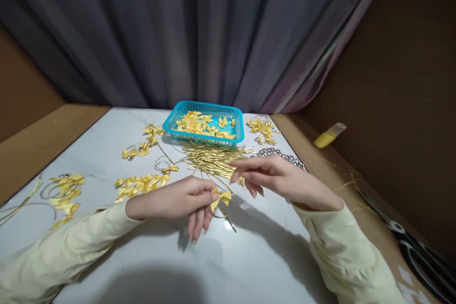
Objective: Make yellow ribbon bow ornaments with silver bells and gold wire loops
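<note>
Between thumb and fingers, my left hand pinches a small yellow ribbon bow. A thin gold wire runs beneath and past the bow, partly looped; how it joins the bow is hidden by my fingers. My right hand hovers just right of the bow, palm down, fingers loosely stretched with nothing visible in them. Behind both hands lies a pile of gold wire pieces. Silvery round beads sit beyond my right hand, partly covered by it.
A blue plastic basket holding yellow bows stands at the back. Loose bows lie left; bows with wires and beads lie farther left. More bows sit back right. Black-handled scissors and a yellow tube are at right.
</note>
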Motion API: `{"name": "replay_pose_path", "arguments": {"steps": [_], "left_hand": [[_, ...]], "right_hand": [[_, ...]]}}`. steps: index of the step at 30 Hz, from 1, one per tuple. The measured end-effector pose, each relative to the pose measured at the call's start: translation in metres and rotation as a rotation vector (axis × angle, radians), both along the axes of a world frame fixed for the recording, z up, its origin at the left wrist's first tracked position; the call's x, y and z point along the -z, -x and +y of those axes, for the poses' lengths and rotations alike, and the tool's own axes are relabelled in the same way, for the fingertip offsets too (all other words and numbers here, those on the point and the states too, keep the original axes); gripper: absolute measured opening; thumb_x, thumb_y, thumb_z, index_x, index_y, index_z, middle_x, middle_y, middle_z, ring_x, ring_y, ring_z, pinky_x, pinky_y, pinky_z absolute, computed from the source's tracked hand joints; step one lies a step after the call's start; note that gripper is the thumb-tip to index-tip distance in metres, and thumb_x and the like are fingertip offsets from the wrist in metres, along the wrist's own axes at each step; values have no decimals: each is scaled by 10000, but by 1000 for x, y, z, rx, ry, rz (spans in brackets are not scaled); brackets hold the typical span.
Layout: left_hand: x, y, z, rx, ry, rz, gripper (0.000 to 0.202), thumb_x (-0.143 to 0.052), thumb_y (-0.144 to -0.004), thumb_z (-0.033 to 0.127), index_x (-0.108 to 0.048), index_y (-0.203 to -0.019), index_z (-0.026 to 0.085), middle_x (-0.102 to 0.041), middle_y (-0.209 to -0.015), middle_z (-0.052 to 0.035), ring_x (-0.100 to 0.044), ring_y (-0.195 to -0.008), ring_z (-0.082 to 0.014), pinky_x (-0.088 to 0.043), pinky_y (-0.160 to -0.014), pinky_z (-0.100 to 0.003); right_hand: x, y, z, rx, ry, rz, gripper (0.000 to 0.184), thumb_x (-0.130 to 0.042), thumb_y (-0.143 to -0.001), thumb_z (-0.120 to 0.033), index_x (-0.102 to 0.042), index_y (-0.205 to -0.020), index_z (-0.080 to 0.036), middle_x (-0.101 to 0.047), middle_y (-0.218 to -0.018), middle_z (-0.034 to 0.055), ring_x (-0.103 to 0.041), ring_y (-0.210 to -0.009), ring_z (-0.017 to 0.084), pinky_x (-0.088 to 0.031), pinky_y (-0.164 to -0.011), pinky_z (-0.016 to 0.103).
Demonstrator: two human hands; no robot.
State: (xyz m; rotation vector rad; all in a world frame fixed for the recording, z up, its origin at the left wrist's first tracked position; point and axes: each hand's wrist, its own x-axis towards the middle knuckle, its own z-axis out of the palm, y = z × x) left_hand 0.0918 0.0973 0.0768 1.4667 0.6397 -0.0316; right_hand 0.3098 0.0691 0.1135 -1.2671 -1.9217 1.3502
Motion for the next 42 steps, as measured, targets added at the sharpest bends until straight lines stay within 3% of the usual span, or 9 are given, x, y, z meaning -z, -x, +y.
{"name": "replay_pose_path", "arguments": {"steps": [4,6,10,13,19,23,28,38,42], "left_hand": [[9,-1,5,-76,-92,-43,285,-344,-931,359,-396,-719,175,-590,-539,24,-536,-358,-68,-405,-353,-144],[13,-1,4,-96,-151,-36,298,-332,-933,342,-409,-702,171,-575,-509,31,-542,-370,-67,-408,-362,-137],[16,0,-2,-140,-227,-50,277,-365,-921,325,-433,-703,167,-561,-486,43,-540,-372,-70,-397,-352,-133],[12,0,-6,-165,-224,-59,267,-377,-917,311,-439,-701,165,-555,-480,46,-530,-368,-68,-397,-355,-134],[2,-1,-9,-220,-96,-62,300,-320,-926,329,-427,-695,170,-528,-453,48,-451,-326,-59,-334,-308,-127],[4,-1,-12,-233,-152,-46,346,-329,-929,369,-471,-692,161,-507,-450,48,-394,-312,-52,-307,-322,-147],[6,1,-15,-266,-288,-8,420,-356,-930,369,-537,-622,149,-400,-415,62,-379,-397,-62,-353,-461,-176],[7,-3,-12,-315,-83,-56,389,-411,-905,407,-447,-603,165,-490,-439,61,-323,-375,-51,-258,-408,-178],[6,-3,-13,-316,-104,-23,377,-427,-891,407,-449,-601,167,-476,-418,67,-321,-371,-53,-260,-408,-177]], "right_hand": [[6,5,0,120,-183,213,561,-394,-895,-127,-213,-1414,-240,-666,-993,69,-610,-607,99,-510,-561,248],[8,12,-4,174,-249,305,613,-399,-900,-131,-91,-1419,-238,-679,-966,71,-641,-621,114,-533,-570,258],[13,27,-20,276,-377,217,161,-488,-887,-180,-517,-1045,-168,-692,-840,57,-664,-664,136,-540,-632,270],[20,35,-33,339,-627,-19,96,-532,-853,-107,-611,-854,-161,-680,-774,32,-632,-671,129,-489,-614,260],[38,43,-50,452,-945,-287,195,-570,-787,-19,-642,-886,-172,-647,-644,12,-502,-678,171,-393,-639,335],[44,45,-57,437,-944,-226,221,-532,-791,21,-612,-920,-139,-642,-692,44,-474,-567,132,-398,-527,278],[51,45,-62,455,-951,-160,391,-447,-790,76,-566,-1086,-149,-653,-841,69,-603,-725,145,-486,-626,255],[51,52,-72,690,-1141,-331,324,-575,-718,58,-609,-929,-185,-682,-776,46,-596,-631,155,-469,-591,281],[52,54,-70,629,-1134,-347,253,-571,-757,19,-596,-920,-172,-668,-730,35,-571,-580,129,-456,-554,257]]}}
